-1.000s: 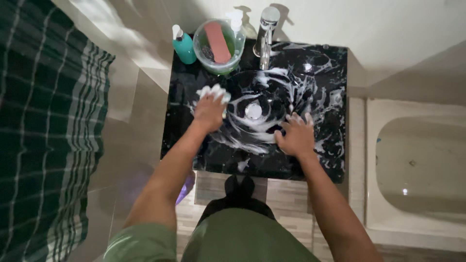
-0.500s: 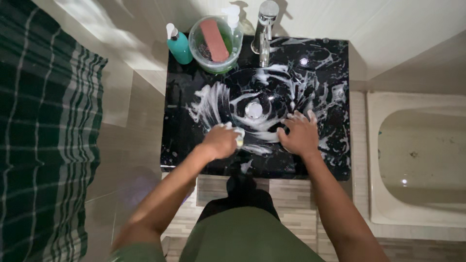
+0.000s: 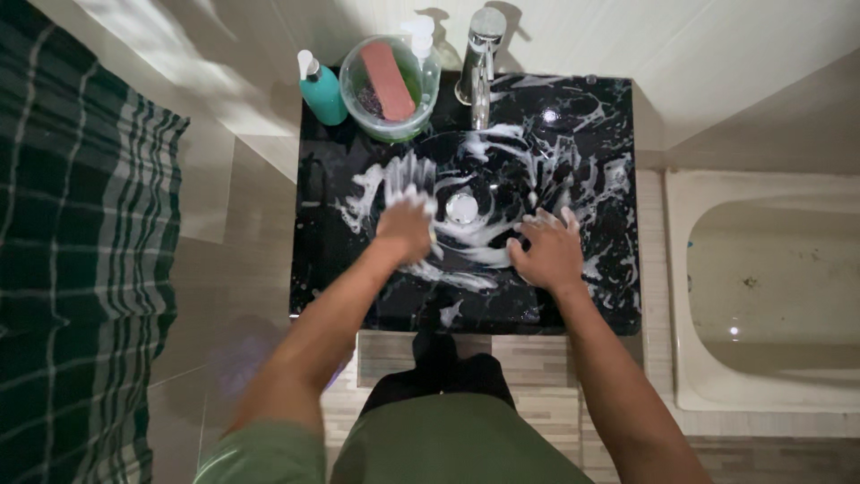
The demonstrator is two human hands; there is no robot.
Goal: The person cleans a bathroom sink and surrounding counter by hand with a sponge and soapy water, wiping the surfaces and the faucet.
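My left hand (image 3: pixel 405 229) is closed on a soapy sponge (image 3: pixel 433 235) at the basin's left rim; my right hand (image 3: pixel 548 251) lies open — flat on the sink (image 3: pixel 600 287) near its front edge.

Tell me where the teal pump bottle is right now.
In the head view, the teal pump bottle stands at the back left corner of the black sink top, right beside the clear round tub, with the faucet farther right.
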